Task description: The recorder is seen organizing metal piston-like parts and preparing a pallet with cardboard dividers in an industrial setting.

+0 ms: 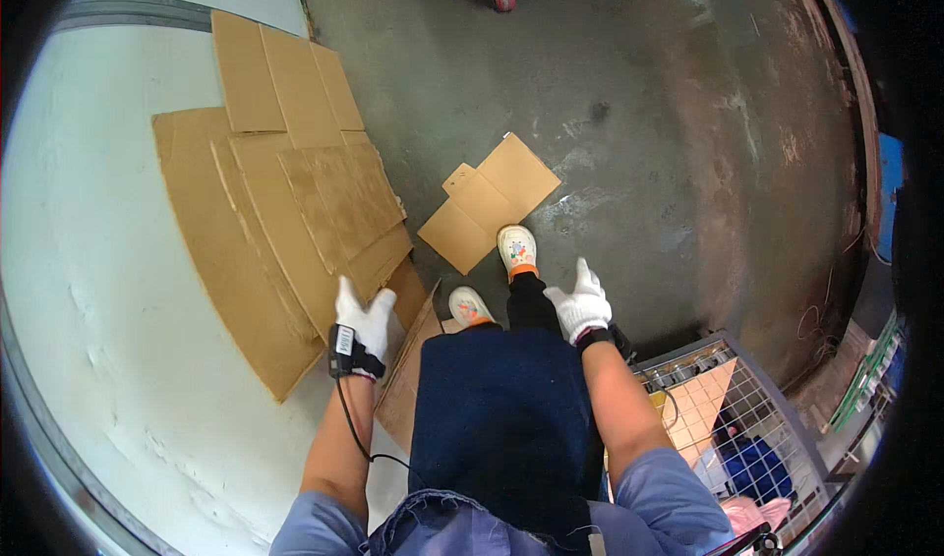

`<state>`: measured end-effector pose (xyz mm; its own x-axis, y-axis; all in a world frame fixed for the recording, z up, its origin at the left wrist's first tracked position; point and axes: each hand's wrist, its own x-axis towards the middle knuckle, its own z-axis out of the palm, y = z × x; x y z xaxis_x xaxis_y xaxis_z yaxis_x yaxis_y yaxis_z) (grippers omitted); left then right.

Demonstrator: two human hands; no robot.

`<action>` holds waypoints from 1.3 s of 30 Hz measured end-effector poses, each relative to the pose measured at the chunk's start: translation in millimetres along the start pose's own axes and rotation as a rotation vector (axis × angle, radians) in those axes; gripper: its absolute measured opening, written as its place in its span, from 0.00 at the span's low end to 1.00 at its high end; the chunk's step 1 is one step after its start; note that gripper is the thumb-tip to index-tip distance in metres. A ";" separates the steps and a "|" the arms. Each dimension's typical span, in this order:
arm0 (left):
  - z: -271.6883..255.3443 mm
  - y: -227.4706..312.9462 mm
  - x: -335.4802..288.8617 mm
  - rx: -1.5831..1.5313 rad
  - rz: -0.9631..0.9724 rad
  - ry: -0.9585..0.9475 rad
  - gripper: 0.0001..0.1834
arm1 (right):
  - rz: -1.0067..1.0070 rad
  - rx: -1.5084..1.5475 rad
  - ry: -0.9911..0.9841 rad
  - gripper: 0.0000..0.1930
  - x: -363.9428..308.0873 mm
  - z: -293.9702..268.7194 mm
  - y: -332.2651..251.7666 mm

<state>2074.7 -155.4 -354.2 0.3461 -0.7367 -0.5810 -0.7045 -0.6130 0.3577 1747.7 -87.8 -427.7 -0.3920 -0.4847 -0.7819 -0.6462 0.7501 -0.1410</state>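
Note:
My left hand (364, 322), in a white glove with a wired device strapped at the wrist, hovers by the lower edge of the stacked flat cardboard sheets (285, 202) leaning on the wall; its thumb and fingers are apart. My right hand (582, 305), gloved in white too, is held out over the floor beside my leg with its thumb spread from the fingers and nothing in it. Ahead of my feet lies a creased, unfolded piece of cardboard (489, 204), its near edge by the toe of my right shoe (516, 249). Whether my left hand touches the stack I cannot tell.
A pale wall (108, 291) runs along the left. Close by on my right stands a wire-mesh cart (777, 428) holding a cardboard sheet and dark blue cloth. Another cart with red wheels (504, 1) is at the far end of the grey floor (629, 94). Something blue (889, 192) stands at the far right.

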 end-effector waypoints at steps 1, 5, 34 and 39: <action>-0.2 9.6 17.5 0.037 0.010 0.071 0.49 | -0.038 -0.012 -0.002 0.46 15.3 -7.8 -5.7; 14.9 8.3 82.4 0.224 -0.056 0.241 0.50 | -0.029 -0.052 -0.085 0.43 58.3 -17.4 -21.2; -15.4 203.0 -172.0 -0.544 0.070 -0.730 0.24 | 0.101 1.835 -0.344 0.22 -137.1 -109.1 -0.6; 17.0 280.2 -199.5 -0.438 0.091 -1.005 0.22 | -0.054 2.114 -0.032 0.21 -137.3 -156.7 81.6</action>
<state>1797.7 -175.4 -150.6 -0.4980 -0.3378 -0.7987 -0.3523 -0.7627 0.5423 1646.2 -30.6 -236.7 -0.3791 -0.5292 -0.7591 0.8952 -0.0021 -0.4456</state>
